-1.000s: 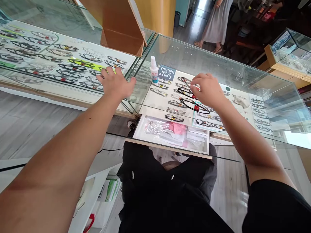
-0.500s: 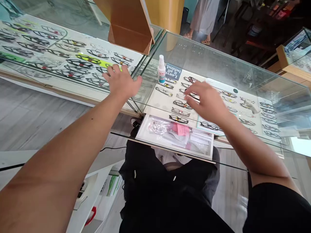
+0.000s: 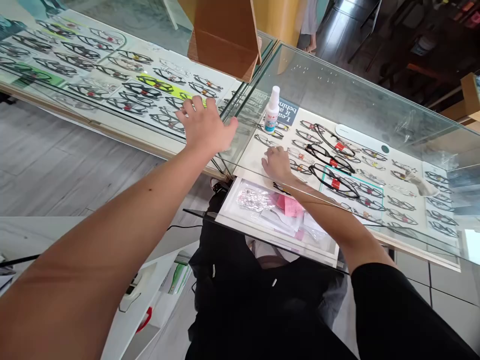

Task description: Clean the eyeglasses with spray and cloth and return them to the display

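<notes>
My left hand (image 3: 208,122) lies with fingers spread on the glass top of the left display case, near the corner where two cases meet. My right hand (image 3: 277,162) is further right, fingers slightly bent and apart, holding nothing I can see. Its forearm appears to pass beneath the glass, with the hand over rows of eyeglasses inside. Close to that forearm are three large black eyeglasses (image 3: 330,159) with red tags, seemingly on top of the glass. Just beyond my right hand stands a white spray bottle (image 3: 272,112) with a pink-and-blue label.
The left case (image 3: 93,112) holds many eyeglasses in rows. A brown tilted board (image 3: 225,40) stands at the back. An open drawer (image 3: 225,205) with plastic bags and pink paper sits above my lap. Part of a person (image 3: 309,25) shows at the far back.
My right hand has moved from above the glass leftward and down, apparently into the case. The three black eyeglasses it mostly covered now show. My left hand stays on the glass; the view has shifted.
</notes>
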`<control>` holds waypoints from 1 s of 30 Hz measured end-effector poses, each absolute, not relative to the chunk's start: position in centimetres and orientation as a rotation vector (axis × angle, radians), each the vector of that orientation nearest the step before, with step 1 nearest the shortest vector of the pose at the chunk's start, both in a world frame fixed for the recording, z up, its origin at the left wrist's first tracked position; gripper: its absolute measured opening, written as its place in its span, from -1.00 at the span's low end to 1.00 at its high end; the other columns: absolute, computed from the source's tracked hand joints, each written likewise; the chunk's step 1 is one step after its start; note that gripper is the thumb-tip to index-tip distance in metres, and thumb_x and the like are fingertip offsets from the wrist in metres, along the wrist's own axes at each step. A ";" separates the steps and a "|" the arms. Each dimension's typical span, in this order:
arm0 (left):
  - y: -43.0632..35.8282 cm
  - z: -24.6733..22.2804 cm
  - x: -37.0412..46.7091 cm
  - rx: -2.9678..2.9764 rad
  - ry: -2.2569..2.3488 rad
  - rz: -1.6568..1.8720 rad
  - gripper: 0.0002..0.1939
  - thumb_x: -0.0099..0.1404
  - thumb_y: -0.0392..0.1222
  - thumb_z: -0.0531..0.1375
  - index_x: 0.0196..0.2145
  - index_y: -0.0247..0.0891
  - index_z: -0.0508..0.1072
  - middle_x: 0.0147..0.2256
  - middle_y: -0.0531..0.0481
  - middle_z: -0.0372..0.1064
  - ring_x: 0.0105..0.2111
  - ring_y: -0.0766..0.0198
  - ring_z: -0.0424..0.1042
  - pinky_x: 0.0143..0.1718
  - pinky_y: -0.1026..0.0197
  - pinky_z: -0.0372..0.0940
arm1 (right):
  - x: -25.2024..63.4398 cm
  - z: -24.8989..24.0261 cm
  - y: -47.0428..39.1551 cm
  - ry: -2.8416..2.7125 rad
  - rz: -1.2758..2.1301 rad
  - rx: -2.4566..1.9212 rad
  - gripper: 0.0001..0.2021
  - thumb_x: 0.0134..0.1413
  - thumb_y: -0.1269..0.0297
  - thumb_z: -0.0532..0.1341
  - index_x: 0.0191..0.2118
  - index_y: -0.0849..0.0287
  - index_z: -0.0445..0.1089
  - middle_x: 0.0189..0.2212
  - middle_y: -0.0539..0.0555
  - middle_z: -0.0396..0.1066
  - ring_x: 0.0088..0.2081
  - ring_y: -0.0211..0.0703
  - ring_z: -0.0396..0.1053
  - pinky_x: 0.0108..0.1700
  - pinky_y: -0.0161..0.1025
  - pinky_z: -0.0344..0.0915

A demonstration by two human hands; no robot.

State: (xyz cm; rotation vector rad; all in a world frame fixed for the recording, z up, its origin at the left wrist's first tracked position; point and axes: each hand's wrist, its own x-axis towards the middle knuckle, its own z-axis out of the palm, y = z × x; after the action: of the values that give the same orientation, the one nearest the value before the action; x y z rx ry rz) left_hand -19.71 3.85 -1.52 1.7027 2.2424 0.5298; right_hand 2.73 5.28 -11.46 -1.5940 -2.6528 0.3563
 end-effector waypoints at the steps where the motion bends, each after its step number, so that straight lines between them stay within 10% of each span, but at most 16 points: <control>1: 3.9 -1.7 -19.9 1.720 2.235 0.511 -0.16 0.47 0.47 0.00 0.34 -0.27 0.40 0.33 -0.27 0.31 0.56 -0.31 -0.37 0.34 -0.54 -0.14 | 2.4 -12.1 6.4 -2.618 0.300 -1.619 -0.58 0.54 0.23 0.07 0.23 0.34 0.53 0.40 0.36 0.38 0.40 0.34 0.20 0.36 0.16 0.23; 16: 3.6 -1.3 -19.5 1.742 2.452 0.418 -0.15 0.45 0.38 0.05 0.51 -0.12 0.12 0.48 -0.32 0.02 0.54 -0.49 -0.23 0.40 -0.55 -0.09 | -1.0 -15.4 8.2 -2.563 0.221 -1.726 -0.47 0.46 0.31 0.00 0.35 0.48 0.41 0.43 0.44 0.30 0.50 0.45 0.00 0.53 0.35 -0.15; 30: 3.9 -0.5 -18.7 1.754 2.492 0.387 -0.18 0.51 0.27 0.00 0.37 -0.54 0.24 0.42 -0.54 0.10 0.38 -0.34 0.03 0.35 -0.39 -0.06 | 10.7 5.1 -11.1 -2.799 0.852 -1.267 -0.56 0.55 0.06 0.13 0.27 0.21 0.53 0.34 0.25 0.47 0.38 0.23 0.31 0.43 0.19 0.24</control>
State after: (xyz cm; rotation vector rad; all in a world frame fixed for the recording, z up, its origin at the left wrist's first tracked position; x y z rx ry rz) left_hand -18.75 3.90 -0.49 1.7536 2.4923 0.3872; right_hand 10.72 -11.10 5.09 -1.2665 -2.7994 0.8521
